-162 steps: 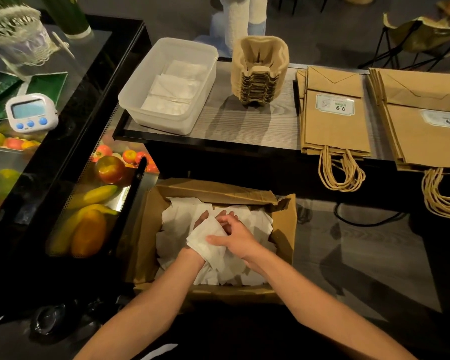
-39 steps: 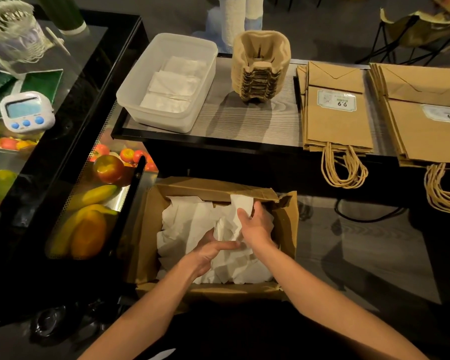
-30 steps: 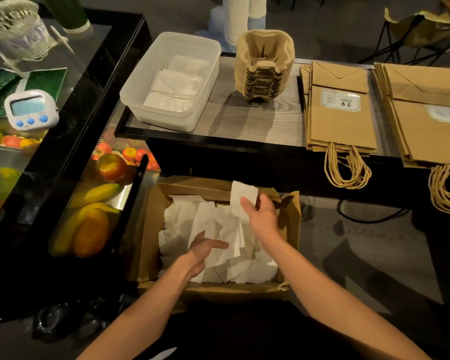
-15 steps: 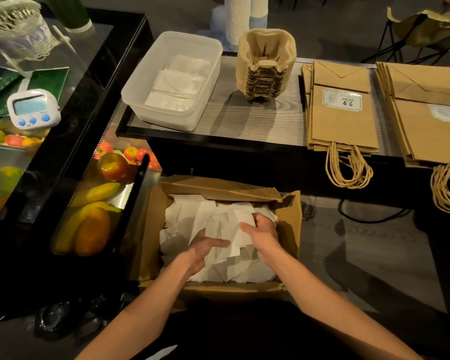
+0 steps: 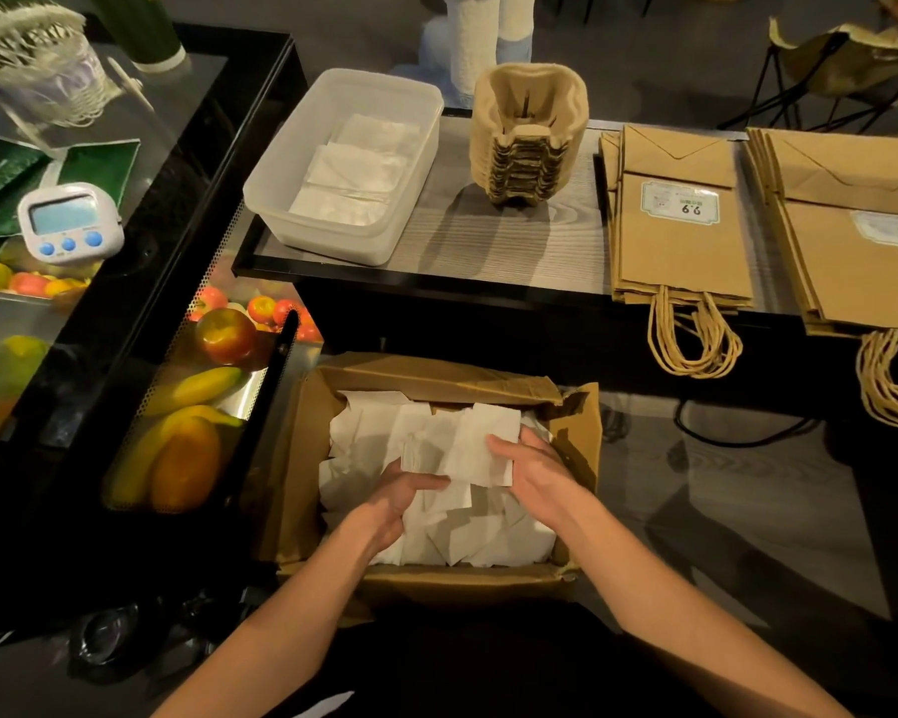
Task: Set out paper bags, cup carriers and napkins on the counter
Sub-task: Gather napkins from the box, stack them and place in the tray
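Note:
A brown cardboard box on the floor is full of loose white napkins. Both hands are inside it. My left hand grips a bunch of napkins from below. My right hand holds a folded napkin by its right edge, thumb on top. On the counter stand a clear plastic tub with a few flat napkins, a stack of pulp cup carriers, and two piles of brown paper bags with handles hanging over the edge.
A display case with bananas, apples and other fruit stands left of the box. A white digital timer and a woven basket sit on the black glass top at the left. A folding chair stands beyond the counter.
My right hand lifted a napkin above the box a second ago and has brought it back down onto the bunch at my left hand. Both hands stay in the box.

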